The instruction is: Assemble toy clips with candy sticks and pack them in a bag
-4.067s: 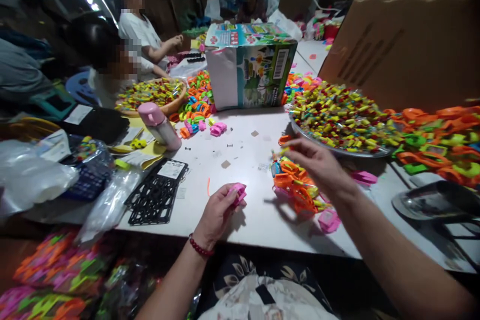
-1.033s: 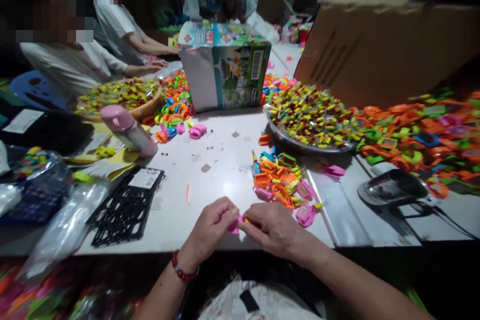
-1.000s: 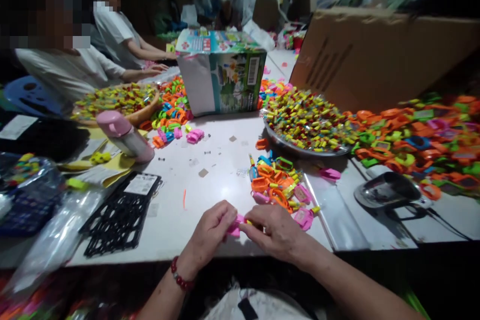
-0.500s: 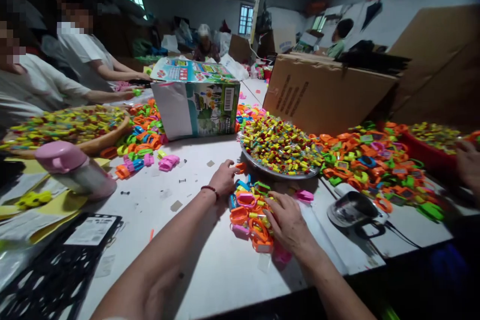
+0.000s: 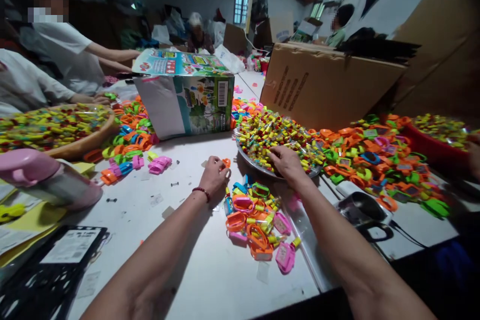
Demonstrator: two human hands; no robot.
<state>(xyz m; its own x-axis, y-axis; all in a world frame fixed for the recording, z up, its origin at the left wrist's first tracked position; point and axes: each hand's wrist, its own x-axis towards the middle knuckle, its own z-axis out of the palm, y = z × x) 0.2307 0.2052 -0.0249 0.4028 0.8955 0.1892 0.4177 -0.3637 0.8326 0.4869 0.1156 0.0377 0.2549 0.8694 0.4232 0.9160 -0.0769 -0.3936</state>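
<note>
Pieces (image 5: 262, 130) heaped in the metal basin (image 5: 252, 165) are small, yellow and red.

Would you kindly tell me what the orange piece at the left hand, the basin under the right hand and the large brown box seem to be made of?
Orange piece: probably plastic, from its bright, even colour; too small to judge its finish.
Basin: apparently smooth metal, as its grey rim catches the light.
Large brown box: likely matte cardboard, by its dull face and crumpled top edge.
</note>
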